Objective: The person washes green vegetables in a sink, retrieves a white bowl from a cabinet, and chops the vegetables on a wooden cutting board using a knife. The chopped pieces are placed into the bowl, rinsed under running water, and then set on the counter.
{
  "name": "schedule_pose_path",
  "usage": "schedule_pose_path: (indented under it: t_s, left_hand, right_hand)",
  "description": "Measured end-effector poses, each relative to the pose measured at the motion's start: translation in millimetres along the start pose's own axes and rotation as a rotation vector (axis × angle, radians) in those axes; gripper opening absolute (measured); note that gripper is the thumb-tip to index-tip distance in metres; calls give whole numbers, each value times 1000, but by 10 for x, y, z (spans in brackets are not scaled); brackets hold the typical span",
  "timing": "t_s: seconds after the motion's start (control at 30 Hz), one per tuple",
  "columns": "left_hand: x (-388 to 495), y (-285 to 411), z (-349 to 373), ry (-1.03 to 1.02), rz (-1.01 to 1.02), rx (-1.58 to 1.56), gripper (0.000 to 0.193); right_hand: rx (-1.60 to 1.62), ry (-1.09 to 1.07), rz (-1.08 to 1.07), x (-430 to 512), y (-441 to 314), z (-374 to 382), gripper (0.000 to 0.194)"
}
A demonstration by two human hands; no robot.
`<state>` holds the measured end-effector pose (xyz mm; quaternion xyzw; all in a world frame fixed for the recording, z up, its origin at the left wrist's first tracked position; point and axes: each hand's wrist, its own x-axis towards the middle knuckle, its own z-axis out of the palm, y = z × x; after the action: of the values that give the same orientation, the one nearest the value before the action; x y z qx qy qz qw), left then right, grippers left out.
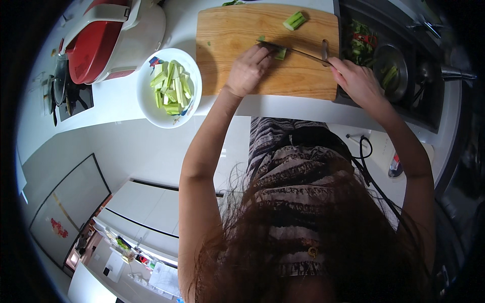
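Observation:
My right hand (354,77) grips the handle of a kitchen knife (305,54), its blade reaching left over a wooden cutting board (242,22). Beside the blade, the curled fingers of my left hand (250,70) hold a short piece of green stalk (280,54), perhaps celery. The blade and shadow partly hide my left fingertips. A thicker cut length of green stalk (294,21) lies near the board's far edge. To the left, a white bowl (144,94) contains several pale green stalk pieces (172,87).
A red and white countertop appliance (125,45) stands left, behind the bowl. On the right is a dark sink (348,22) with leafy greens (362,43) and a metal bowl (398,57). A faucet (458,73) juts in at the far right.

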<state>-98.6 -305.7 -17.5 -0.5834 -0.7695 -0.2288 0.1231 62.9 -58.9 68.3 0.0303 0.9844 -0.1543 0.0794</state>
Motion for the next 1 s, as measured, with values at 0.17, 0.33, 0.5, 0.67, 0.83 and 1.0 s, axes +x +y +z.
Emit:
schedule_pose_path:
  t_s: [0.17,0.33,0.5,0.67,0.83,1.0]
  left_hand:
    - [111,47,-34,31,37,-44,27]
    - [-56,78,-67,-44,14,-30,17]
    - [-19,75,14,34,51,-52,16]
    - [-92,50,16,48,52,-108,31]
    - [-113,90,51,68,53,-69,30]
    - [-100,122,-72,48,83,-95,32]
  right_hand:
    - [14,4,-58,414,-9,354,23]
    - [59,63,-89,283,-32,138,22]
    - [61,37,-68,210,-68,320,26]
    - [67,-14,-67,304,-112,163,24]
    - [131,-32,-20,141,-159,157,20]
    - [127,-102,-19,387,-226,260,24]
